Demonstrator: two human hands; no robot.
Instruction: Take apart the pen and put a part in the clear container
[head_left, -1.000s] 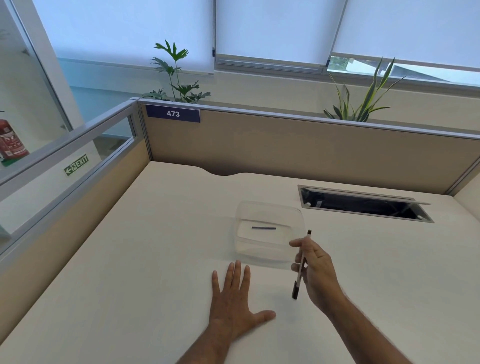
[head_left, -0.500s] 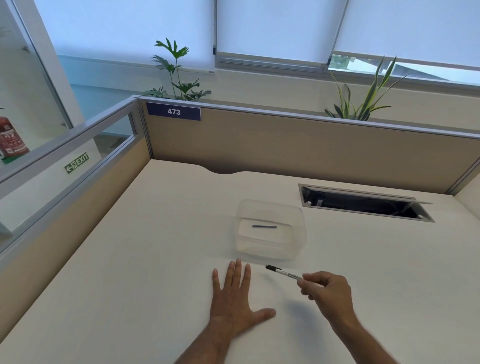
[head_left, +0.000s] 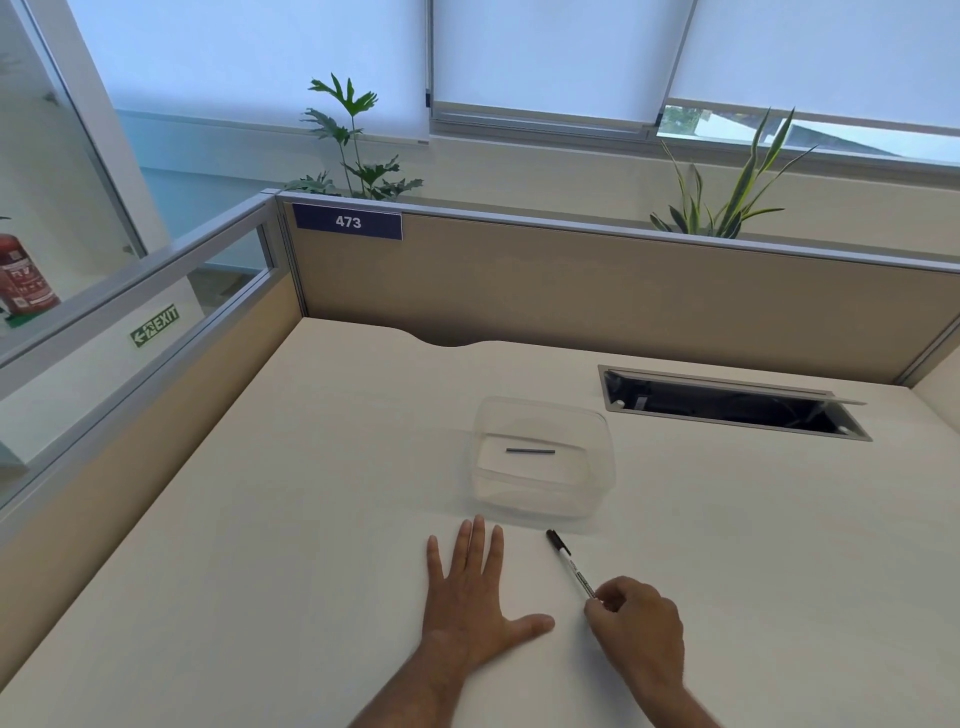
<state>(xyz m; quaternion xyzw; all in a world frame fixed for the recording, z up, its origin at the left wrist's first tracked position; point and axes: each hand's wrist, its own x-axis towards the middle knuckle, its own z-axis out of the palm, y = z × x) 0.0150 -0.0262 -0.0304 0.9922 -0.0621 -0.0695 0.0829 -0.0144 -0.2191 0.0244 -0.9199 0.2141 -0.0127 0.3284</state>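
pen (head_left: 570, 564) diagonal, black tip toward container (head_left: 597, 470) (upper-left) — right hand (head_left: 636, 626) pinching rear

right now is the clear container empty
No, a thin dark pen part lies flat on the floor of the clear container.

The surface (head_left: 311, 519) is plain cream. The pen (head_left: 571, 564) has a black cap and a white barrel with dark print. The container (head_left: 597, 467) is clear and colourless, and the small rod (head_left: 530, 451) inside it is dark grey. The far partition (head_left: 571, 291) is tan with a grey rim, and its label (head_left: 347, 222) is navy with white numerals.
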